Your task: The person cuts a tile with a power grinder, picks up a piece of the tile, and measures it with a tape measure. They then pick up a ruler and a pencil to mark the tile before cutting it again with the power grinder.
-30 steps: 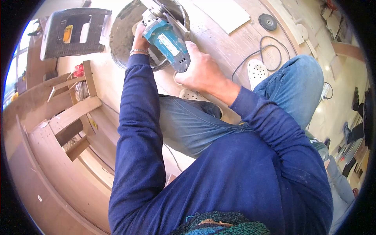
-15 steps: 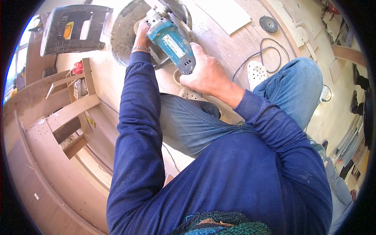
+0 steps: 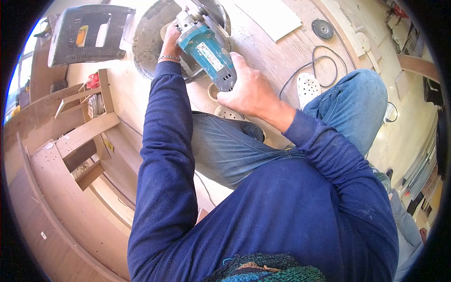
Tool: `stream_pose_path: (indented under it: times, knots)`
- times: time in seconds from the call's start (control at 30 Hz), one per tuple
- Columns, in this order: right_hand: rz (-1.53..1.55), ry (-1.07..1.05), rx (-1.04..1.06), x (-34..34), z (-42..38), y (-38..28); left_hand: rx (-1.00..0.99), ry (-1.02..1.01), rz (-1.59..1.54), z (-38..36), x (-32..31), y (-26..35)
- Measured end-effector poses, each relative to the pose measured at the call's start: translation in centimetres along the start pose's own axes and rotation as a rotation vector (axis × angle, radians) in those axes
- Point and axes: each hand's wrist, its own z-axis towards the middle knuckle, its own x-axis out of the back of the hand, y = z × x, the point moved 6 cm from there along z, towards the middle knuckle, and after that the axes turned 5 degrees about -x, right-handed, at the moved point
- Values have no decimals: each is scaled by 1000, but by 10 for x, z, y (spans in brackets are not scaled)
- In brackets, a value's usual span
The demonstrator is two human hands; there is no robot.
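A teal power tool (image 3: 205, 52) with a grey metal head is held over a large mortar-crusted bucket (image 3: 143, 49). My right hand (image 3: 253, 91) is closed around the tool's dark rear end. At its metal head my left hand (image 3: 172, 42) is also closed on it, the fingers mostly hidden behind the housing. A metal strip runs along the tool's far side; its working end cannot be made out. Below the tool, partly behind my right hand, lies a tan ring (image 3: 213, 92), perhaps a tape roll.
A black plastic stool (image 3: 58, 40) stands left of the bucket. On the right lie a round black disc (image 3: 322, 29), a looped cord (image 3: 312, 61) and a white board (image 3: 270, 19). A wooden frame (image 3: 61, 145) fills the left side. Boards and scraps line the right edge.
The tool and both hands stay almost in place, with a slight shift of my right hand. At the far right edge, one of the dark shoe-like shapes is gone from where it was.
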Motion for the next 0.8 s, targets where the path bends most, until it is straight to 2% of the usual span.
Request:
stream_pose_path:
  times: [0.27,0.37,0.47,0.57,0.67,0.73,0.8]
  knots:
    - [29,-13,-31,4,-1,-5,32,21,-69,1,3,-5]
    - [13,-25,-30,2,3,-3,-7,-43,-14,11,8,-16]
    - [15,13,-3,1,3,-2,-76,-94,-92,11,5,-13]
    - [19,-5,-14,2,2,-2,-13,-61,21,11,4,-10]
    - [26,0,0,2,-1,-1,79,20,-99,14,7,-17]
    - [26,1,1,2,-2,-1,-6,-50,0,16,7,-16]
    - [26,0,0,2,-3,0,-16,-38,-71,15,8,-19]
